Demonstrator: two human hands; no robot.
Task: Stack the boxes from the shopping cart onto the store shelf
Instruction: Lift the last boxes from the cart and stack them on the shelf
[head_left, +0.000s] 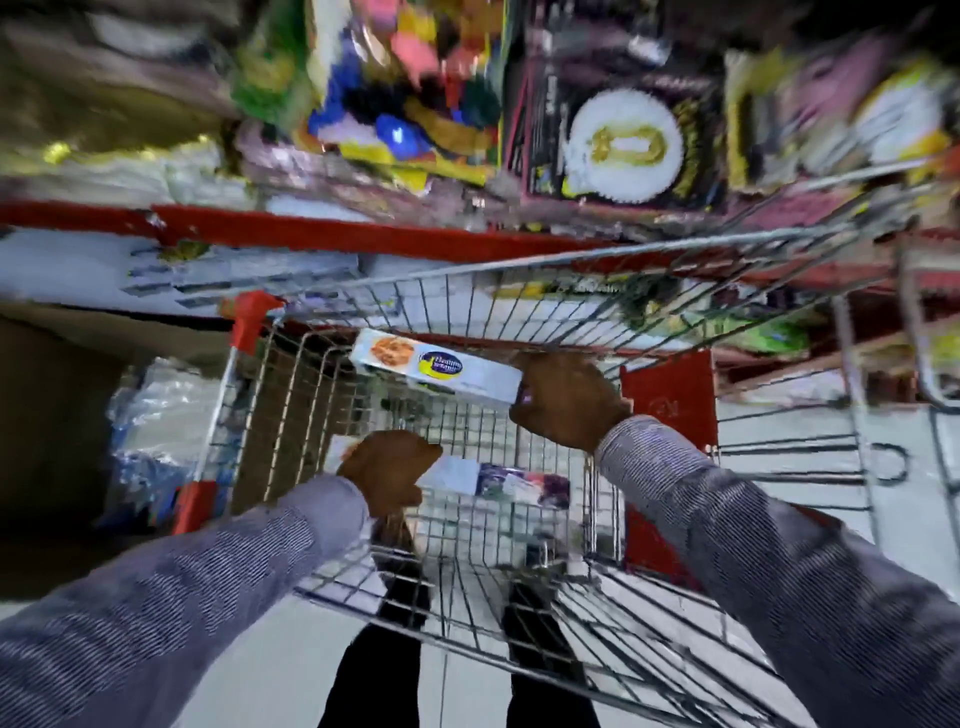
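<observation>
Inside the wire shopping cart (519, 291) my right hand (566, 400) grips one end of a long white box (431, 366) with a food picture and a blue-and-yellow logo, held above the cart's floor. Lower down, my left hand (387, 470) is closed on the end of a second long box (514, 483), white with a purple end, lying near the cart's bottom. The store shelf (332, 231) with a red front edge runs across the view behind the cart. The picture is blurred by motion.
Colourful packaged goods (623, 140) fill the shelf above the red edge. White boxes (171, 270) lie on the level below it. Plastic-wrapped packs (156, 441) stand on the floor left of the cart. A second wire cart (883, 415) is at the right.
</observation>
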